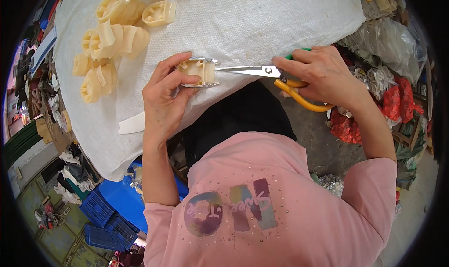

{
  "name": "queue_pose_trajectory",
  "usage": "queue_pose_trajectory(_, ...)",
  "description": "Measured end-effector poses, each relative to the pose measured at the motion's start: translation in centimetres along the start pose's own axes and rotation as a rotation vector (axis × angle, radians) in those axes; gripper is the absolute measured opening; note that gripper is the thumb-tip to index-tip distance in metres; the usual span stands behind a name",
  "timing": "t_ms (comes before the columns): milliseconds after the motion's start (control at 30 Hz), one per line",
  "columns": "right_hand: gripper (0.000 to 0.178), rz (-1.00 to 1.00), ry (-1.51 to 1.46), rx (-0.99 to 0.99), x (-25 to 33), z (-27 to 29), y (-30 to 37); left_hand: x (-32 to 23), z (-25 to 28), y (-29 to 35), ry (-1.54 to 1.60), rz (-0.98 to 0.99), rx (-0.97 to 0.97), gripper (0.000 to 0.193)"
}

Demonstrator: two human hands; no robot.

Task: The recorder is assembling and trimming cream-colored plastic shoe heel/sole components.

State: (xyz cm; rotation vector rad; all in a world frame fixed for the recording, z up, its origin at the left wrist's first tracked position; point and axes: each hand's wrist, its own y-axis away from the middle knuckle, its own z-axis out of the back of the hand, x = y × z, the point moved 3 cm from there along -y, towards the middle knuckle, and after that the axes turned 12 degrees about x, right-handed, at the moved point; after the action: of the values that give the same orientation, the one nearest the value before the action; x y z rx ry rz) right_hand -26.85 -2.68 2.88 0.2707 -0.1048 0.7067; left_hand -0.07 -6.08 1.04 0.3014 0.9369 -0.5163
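My left hand (166, 92) pinches a small cream plastic part (202, 71) with shiny chrome-like edges, held over the white woven cloth. In my right hand (322, 75) is a pair of scissors (252, 71) with a yellow-orange handle loop and a bit of green at the other one. Their blades look close together and point left, with the tips at the right side of the cream part. Whether the tips touch it or reach inside, I cannot tell. Several similar cream plastic parts (114, 40) lie in a loose pile at the far left of the cloth.
The white woven cloth (262, 24) covers the work surface. A flat white strip (132, 124) lies near its front left edge. Blue plastic baskets (112, 225) stand at lower left. To the right are red plastic bags (397, 99) and clear plastic sheeting (383, 45).
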Motion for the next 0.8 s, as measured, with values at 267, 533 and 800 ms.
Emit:
queue_pose_trajectory(267,0.058,-0.284,-0.802,-0.317,-0.3,-2.5,1.9,0.5,-0.5,0.3,0.072,0.024,0.003,0.027)
queue_pose_trajectory(533,0.069,0.415,-2.210,-0.735,2.6,-0.9,-1.3,-0.6,-2.4,0.6,-0.204,-0.030,-0.262,0.027)
queue_pose_trajectory(800,0.054,0.290,-1.852,-1.036,3.6,-1.2,-3.7,-0.7,-2.3,0.4,-0.253,0.017,-0.246,0.025)
